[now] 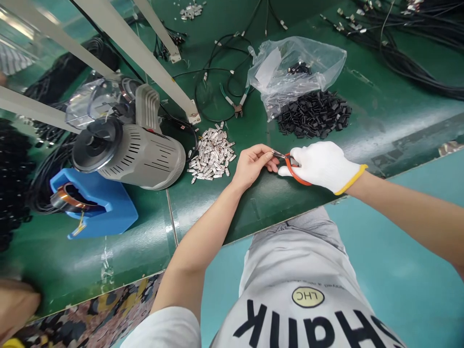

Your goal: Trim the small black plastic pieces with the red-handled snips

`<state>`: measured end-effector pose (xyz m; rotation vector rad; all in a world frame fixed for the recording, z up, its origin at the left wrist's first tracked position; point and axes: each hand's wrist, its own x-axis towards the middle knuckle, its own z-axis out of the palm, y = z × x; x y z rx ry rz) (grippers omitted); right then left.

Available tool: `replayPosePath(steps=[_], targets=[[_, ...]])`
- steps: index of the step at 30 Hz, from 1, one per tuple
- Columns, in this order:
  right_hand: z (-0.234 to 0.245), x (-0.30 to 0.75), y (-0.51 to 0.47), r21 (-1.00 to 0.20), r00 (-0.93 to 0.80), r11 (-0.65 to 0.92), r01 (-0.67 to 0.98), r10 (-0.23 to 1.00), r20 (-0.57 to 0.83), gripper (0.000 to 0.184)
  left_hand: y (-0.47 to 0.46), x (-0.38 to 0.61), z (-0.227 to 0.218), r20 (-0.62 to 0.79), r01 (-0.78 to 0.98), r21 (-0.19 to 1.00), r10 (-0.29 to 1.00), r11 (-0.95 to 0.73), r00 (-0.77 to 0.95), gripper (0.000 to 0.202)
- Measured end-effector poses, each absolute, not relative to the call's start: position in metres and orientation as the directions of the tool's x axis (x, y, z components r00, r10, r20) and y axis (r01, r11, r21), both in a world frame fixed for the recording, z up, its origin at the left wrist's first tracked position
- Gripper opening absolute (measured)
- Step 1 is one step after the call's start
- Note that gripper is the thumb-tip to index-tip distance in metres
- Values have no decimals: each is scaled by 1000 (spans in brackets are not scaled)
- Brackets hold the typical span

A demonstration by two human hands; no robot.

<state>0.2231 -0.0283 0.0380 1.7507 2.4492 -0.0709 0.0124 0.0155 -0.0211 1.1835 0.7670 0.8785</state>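
Above the tabletop (261, 208), the right hand's (319, 164) fingers clasp pliers (287, 157), probably light, stiff and best held by the orange handles (301, 181), while the left hand (253, 165) pinches a tiny, mostly hidden part (274, 154).

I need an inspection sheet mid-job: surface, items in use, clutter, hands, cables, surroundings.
Surface: green bench, glossy, scuffed in places.
Items in use: orange-handled tool, tip at the left hand's fingertips; any piece there is too small to identify.
Clutter: metal pieces, black parts, clear bag, green-handled cutters.
Hands: left bare; right hand gloved, gripping the tool.
Cables: black bundle, upper right.
Surroundings: grey machine, blue dispenser; part of another person, lower left.
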Motion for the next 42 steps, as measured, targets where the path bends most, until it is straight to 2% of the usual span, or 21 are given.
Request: replayPosePath(steps=[7, 15, 25, 30, 36, 42], targets=[[29, 226, -28, 65, -322, 333, 941, 936, -144, 73, 15, 13, -20, -65, -173, 971, 879, 165, 473, 48], [25, 225, -26, 0, -313, 316, 949, 941, -132, 73, 17, 13, -25, -34, -195, 971, 889, 137, 456, 46], [36, 223, -23, -43, -350, 348, 937, 918, -186, 63, 16, 13, -23, -39, -220, 964, 894, 152, 446, 44], [38, 221, -22, -87, -320, 309, 947, 924, -210, 64, 15, 13, -22, -50, -216, 964, 901, 157, 431, 43], [34, 217, -30, -3, -253, 257, 966, 951, -179, 63, 11, 17, -21, -37, -194, 973, 911, 127, 410, 44], [28, 206, -35, -3, -227, 228, 974, 969, -99, 71, 5, 22, -20, -8, -219, 971, 926, 97, 377, 45]])
